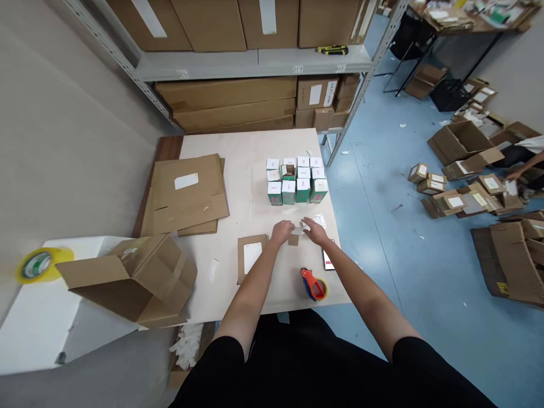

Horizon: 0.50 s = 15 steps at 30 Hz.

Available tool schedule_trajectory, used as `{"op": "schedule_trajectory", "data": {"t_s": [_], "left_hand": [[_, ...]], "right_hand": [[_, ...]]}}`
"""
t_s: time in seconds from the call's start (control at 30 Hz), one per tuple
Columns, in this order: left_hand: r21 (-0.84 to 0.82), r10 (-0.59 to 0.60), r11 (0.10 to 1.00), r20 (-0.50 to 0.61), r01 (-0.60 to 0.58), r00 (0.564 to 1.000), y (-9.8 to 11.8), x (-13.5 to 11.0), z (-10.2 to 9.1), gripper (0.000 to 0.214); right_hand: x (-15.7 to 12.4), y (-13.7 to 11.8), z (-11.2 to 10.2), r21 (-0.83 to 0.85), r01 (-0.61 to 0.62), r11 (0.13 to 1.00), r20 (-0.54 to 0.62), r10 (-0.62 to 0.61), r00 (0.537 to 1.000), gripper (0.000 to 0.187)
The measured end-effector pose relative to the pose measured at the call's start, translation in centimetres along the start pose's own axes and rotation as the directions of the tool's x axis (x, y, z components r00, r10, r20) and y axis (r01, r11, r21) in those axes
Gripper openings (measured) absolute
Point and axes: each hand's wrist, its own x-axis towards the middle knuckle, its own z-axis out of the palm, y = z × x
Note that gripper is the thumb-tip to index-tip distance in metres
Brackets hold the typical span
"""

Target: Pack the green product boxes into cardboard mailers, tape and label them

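My left hand (281, 231) and my right hand (314, 230) meet over the table (238, 147), both curled around a small brown cardboard piece (293, 239) with a bit of white paper (298, 230) between them. Just beyond stands a block of several small green-and-white boxes (297, 181). A small flat carton with a white label (250, 256) lies left of my left hand. A red tape dispenser (313, 285) sits near the table's front edge, below my right arm.
Flattened cardboard sheets (187, 192) lie on the table's left. An open brown carton (131, 277) and a yellow tape roll (40, 264) sit at the left. Shelving with big cartons (238, 107) stands behind. On the blue floor, scattered boxes (467, 187) surround another person's arm (525, 164).
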Motion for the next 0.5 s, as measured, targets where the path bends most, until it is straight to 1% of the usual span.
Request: {"op": "schedule_trajectory", "data": {"t_s": [0.07, 0.1, 0.17, 0.27, 0.33, 0.4, 0.47, 0.5], "left_hand": [[-0.036, 0.020, 0.999, -0.017, -0.021, 1.000, 0.0, -1.3, -1.5, 0.026], [-0.051, 0.011, 0.999, -0.022, -0.012, 1.000, 0.0, -1.9, -2.1, 0.027], [-0.088, -0.018, 0.996, -0.035, 0.015, 0.999, 0.1, -2.9, -3.2, 0.026], [-0.180, -0.092, 0.981, -0.098, 0.073, 0.991, -0.5, -4.4, -4.3, 0.023], [-0.262, -0.188, 0.955, -0.160, 0.142, 0.969, -1.5, -5.6, -5.0, 0.019], [-0.355, -0.281, 0.915, -0.220, 0.192, 0.934, -3.0, -6.8, -5.6, 0.015], [-0.471, -0.325, 0.867, -0.281, 0.165, 0.903, -4.4, -8.0, -6.1, 0.013], [-0.540, -0.341, 0.831, -0.309, 0.131, 0.888, -4.9, -8.5, -6.2, 0.013]], "right_hand": [[0.5, -1.0, -1.6, -0.018, 0.057, 0.998, 0.096, -0.055, 0.994, 0.029], [0.7, -1.5, -2.2, -0.024, 0.077, 0.997, 0.128, -0.074, 0.989, 0.024], [1.0, -2.5, -3.3, -0.017, 0.122, 0.992, 0.151, -0.118, 0.981, 0.023], [1.0, -3.6, -4.4, 0.022, 0.178, 0.984, 0.118, -0.180, 0.977, 0.022], [0.7, -3.6, -5.1, 0.052, 0.159, 0.986, 0.071, -0.162, 0.984, 0.023], [0.4, -3.2, -5.8, 0.089, 0.108, 0.990, 0.023, -0.110, 0.994, 0.025], [0.0, -2.9, -6.4, 0.113, 0.066, 0.991, 0.002, -0.067, 0.998, 0.029], [-0.3, -3.1, -6.5, 0.108, 0.050, 0.993, -0.013, -0.049, 0.999, 0.034]]}}
